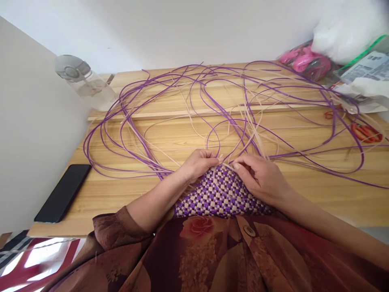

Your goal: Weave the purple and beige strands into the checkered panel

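Note:
A woven piece (223,192) in a purple and cream check lies against my body at the table's near edge. Long loose purple and cream strips (138,132) fan out from its far edge in wide loops. At that edge my left hand (202,163) is closed, thumb and forefinger pinching a cream strip. Just to its right, my right hand (263,178) is closed too, its thumb and fingertips pinched on a thin strip by the weave. The fingertips of both hands are close together but apart. My right hand covers part of the weave's right side.
A black phone (63,193) lies at the left, with a clear bottle with a grey lid (86,83) behind it. Orange-handled scissors (366,133) rest at the right under strips. Pink wrapped items (305,61) and a white plastic bag (349,30) stand at the back right.

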`<state>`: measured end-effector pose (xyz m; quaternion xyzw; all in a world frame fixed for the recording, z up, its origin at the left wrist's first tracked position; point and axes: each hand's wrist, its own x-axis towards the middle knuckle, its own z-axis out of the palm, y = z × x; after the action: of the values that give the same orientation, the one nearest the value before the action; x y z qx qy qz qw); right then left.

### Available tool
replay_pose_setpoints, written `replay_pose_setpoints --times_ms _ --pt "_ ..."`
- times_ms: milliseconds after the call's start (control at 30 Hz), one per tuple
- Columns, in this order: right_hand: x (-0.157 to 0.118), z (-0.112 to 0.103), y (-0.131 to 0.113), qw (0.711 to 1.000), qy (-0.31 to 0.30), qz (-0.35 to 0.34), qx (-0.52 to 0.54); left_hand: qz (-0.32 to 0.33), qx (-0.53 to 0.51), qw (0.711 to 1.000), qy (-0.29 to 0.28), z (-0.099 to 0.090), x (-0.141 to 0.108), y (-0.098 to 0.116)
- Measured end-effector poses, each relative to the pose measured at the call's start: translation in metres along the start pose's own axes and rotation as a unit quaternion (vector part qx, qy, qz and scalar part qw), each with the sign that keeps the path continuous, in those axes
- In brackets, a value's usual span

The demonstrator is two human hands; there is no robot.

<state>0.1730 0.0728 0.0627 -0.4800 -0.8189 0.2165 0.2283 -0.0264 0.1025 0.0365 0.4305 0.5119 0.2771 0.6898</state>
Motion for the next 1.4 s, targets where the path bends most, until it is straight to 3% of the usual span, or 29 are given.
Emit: replay_pose_setpoints --times_ms 67,167,233,367,500,567,733,800,867,933,1000,1133,1400 --pt "-0.001 -0.007 -0.012 0.996 0.015 -0.065 -0.055 0.012 0.005 1.000 -0.003 -0.001 -0.001 0.001" --pt "-0.005 -0.009 -0.029 0.989 -0.068 -0.121 -0.055 0.032 0.014 0.999 -0.004 -0.002 -0.002 0.000" --pt "-0.008 -0.007 -0.036 0.988 -0.103 -0.110 -0.034 0.045 0.028 0.999 0.003 -0.002 -0.002 -0.001" --pt "-0.011 -0.005 -0.040 0.993 -0.109 -0.046 -0.006 0.063 0.068 0.995 0.025 -0.003 -0.001 0.000" --pt "-0.012 -0.003 -0.041 0.987 -0.135 -0.084 -0.024 0.065 0.077 0.994 0.033 -0.004 -0.001 0.000" --pt "-0.011 -0.004 -0.040 0.986 -0.127 -0.101 -0.033 0.071 0.079 0.994 0.031 -0.004 0.001 -0.001" --pt "-0.002 -0.020 -0.033 0.984 0.015 -0.120 -0.130 0.063 0.098 0.992 0.051 -0.004 0.003 -0.003" --pt "0.005 -0.029 -0.030 0.969 -0.002 -0.156 -0.192 0.063 0.108 0.990 0.063 -0.005 0.003 -0.003" --pt "0.015 -0.036 -0.027 0.962 -0.081 -0.171 -0.195 0.072 0.113 0.990 0.054 -0.006 0.002 -0.002" --pt "0.026 -0.040 -0.023 0.964 -0.179 -0.148 -0.127 0.075 0.100 0.992 0.032 -0.006 0.002 -0.001" --pt "0.039 -0.040 -0.016 0.969 -0.217 -0.096 -0.066 0.062 0.067 0.996 0.017 -0.006 0.001 0.000" --pt "0.059 -0.028 0.000 0.985 -0.160 -0.024 -0.054 0.021 -0.003 1.000 0.018 -0.003 0.001 0.002" --pt "0.071 -0.016 0.014 0.976 -0.216 -0.017 -0.022 0.018 -0.076 0.997 -0.003 -0.003 0.002 0.000"
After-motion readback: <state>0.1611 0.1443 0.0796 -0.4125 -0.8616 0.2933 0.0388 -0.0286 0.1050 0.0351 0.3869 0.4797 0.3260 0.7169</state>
